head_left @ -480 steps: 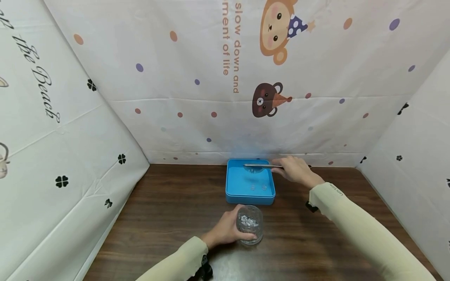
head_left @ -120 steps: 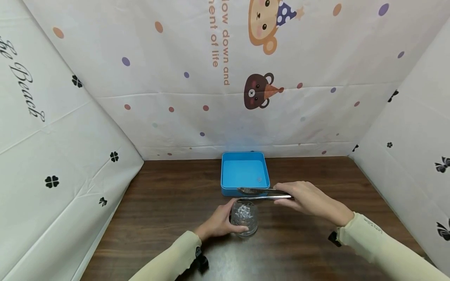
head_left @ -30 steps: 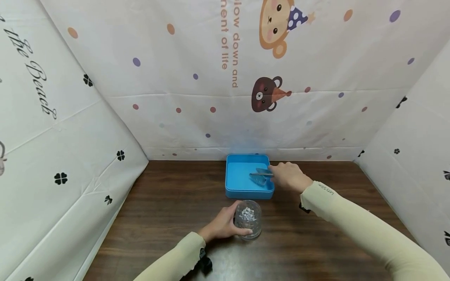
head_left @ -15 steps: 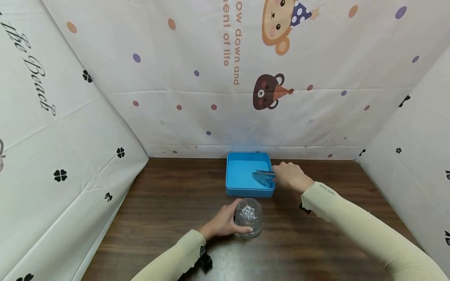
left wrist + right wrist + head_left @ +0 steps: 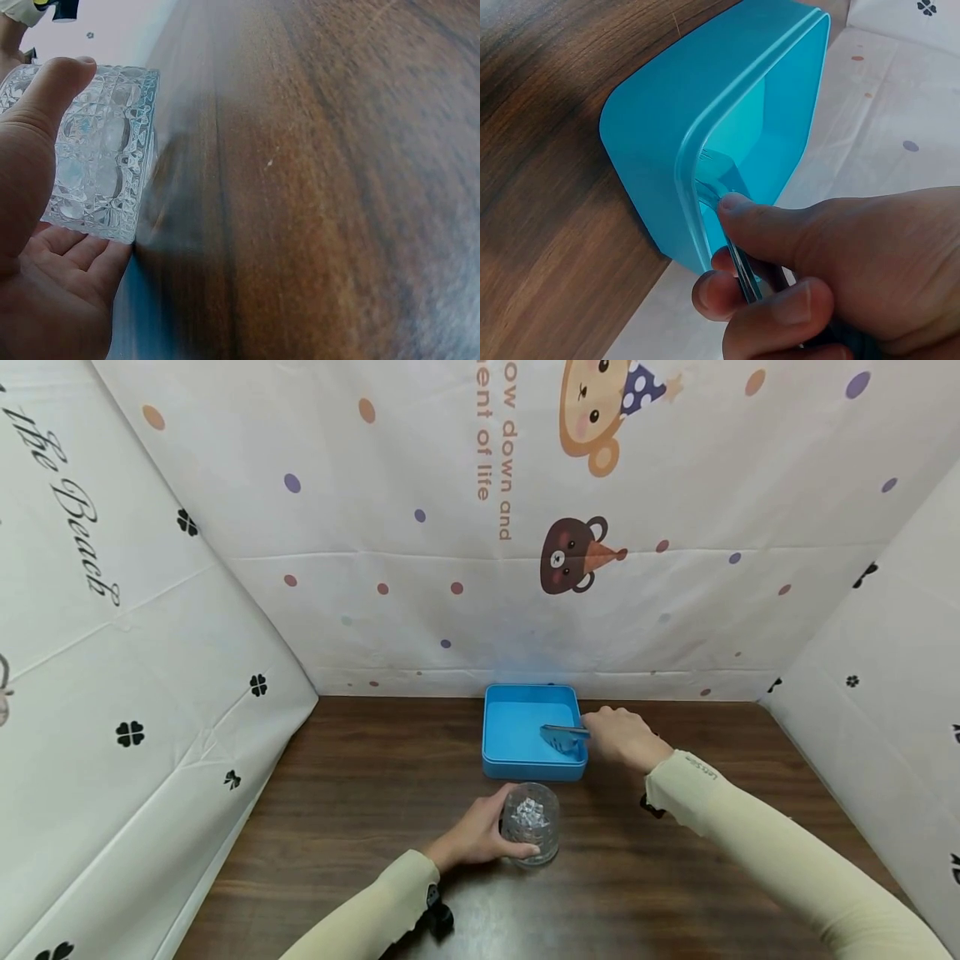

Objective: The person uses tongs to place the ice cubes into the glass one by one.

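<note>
My left hand (image 5: 480, 837) curls round a clear glass tumbler (image 5: 546, 843) standing on the table; small clear pieces (image 5: 529, 813) lie inside it. In the left wrist view, the thumb and fingers hold the cut-pattern wall of the glass (image 5: 90, 161). My right hand (image 5: 621, 739) grips metal tongs (image 5: 564, 733) over the right side of an open blue box (image 5: 531, 771). Thumb and fingers squeeze the tong arms (image 5: 742, 270) in the right wrist view, and the heads reach down inside the box. Whether anything is between the tong heads cannot be made out.
The dark wooden table (image 5: 375, 777) carries the box at its back edge, near the white printed backdrop (image 5: 360, 635). The tumbler is just in front of the box. White printed cloth sides rise at left and right.
Four seconds ago the tongs were above the tumbler; they are now in the box, their arms closer together than one second ago. Clear pieces seen earlier in the box are not visible now.
</note>
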Demonstrator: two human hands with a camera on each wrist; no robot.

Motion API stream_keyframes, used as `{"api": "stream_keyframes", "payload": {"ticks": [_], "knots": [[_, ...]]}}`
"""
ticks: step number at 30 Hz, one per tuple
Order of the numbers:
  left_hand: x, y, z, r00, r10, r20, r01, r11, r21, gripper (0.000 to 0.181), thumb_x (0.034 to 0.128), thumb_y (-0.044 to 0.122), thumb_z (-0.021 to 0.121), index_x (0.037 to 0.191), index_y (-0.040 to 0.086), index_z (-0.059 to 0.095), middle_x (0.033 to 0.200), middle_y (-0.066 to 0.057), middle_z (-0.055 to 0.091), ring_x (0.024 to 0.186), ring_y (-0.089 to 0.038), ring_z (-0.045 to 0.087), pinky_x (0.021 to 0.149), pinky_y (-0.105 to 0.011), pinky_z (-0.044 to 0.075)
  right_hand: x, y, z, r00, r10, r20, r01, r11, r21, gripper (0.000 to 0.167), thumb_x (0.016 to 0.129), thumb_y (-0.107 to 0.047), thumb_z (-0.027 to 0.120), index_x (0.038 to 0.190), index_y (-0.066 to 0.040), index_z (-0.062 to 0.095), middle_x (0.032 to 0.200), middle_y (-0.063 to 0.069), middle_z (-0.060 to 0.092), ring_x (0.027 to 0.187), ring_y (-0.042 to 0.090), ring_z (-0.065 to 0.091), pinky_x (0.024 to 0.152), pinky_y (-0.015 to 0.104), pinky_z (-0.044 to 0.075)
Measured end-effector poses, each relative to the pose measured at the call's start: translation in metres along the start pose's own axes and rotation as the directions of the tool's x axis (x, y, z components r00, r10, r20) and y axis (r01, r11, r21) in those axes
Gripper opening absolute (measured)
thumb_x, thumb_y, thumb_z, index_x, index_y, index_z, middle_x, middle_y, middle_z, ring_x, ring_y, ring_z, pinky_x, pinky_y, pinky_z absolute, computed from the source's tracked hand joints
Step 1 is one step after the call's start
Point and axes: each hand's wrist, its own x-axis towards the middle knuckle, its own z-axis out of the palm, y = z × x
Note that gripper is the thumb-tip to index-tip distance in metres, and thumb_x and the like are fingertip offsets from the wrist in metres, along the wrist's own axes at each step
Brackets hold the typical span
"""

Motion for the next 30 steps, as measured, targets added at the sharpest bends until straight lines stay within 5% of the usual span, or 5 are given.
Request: {"api": "stream_keyframes", "payload": {"ticks": [12,26,30], "knots": [[-0.001,0.0,0.0,1.0,-0.004,0.007,0.004,1.0,0.004,0.079,0.0837,0.041,0.085,0.148,0.02,0.043,0.131,-0.002,0.064,0.11,-0.008,0.064,0.092,-0.03,0.054,-0.001,0.002,0.0,1.0,-0.002,-0.001,0.002,1.0,0.009,0.024,0.101,-0.013,0.065,0.122,-0.001,0.067,0.087,0.007,0.061,0.071,0.023,0.053,0.06,0.035,0.045],[0.0,0.0,-0.001,1.0,0.013,0.009,-0.012,1.0,-0.015,0.079,0.0848,0.041,0.085,0.149,0.021,0.043,0.131,0.0,0.064,0.11,-0.007,0.064,0.091,-0.03,0.055,-0.004,0.014,-0.003,0.995,-0.06,-0.085,0.06,0.998,-0.007,0.037,0.098,-0.019,0.072,0.131,-0.002,0.067,0.105,0.012,0.069,0.092,0.03,0.065,0.076,0.049,0.057],[-0.001,0.002,-0.001,1.0,0.017,0.003,-0.017,1.0,-0.005,0.079,0.0843,0.042,0.085,0.149,0.021,0.043,0.131,-0.001,0.064,0.109,-0.007,0.064,0.091,-0.03,0.055,-0.003,0.019,-0.007,0.989,-0.078,-0.125,0.077,0.997,-0.007,0.038,0.1,-0.02,0.069,0.133,-0.001,0.065,0.103,0.014,0.07,0.085,0.029,0.066,0.067,0.045,0.056]]}}
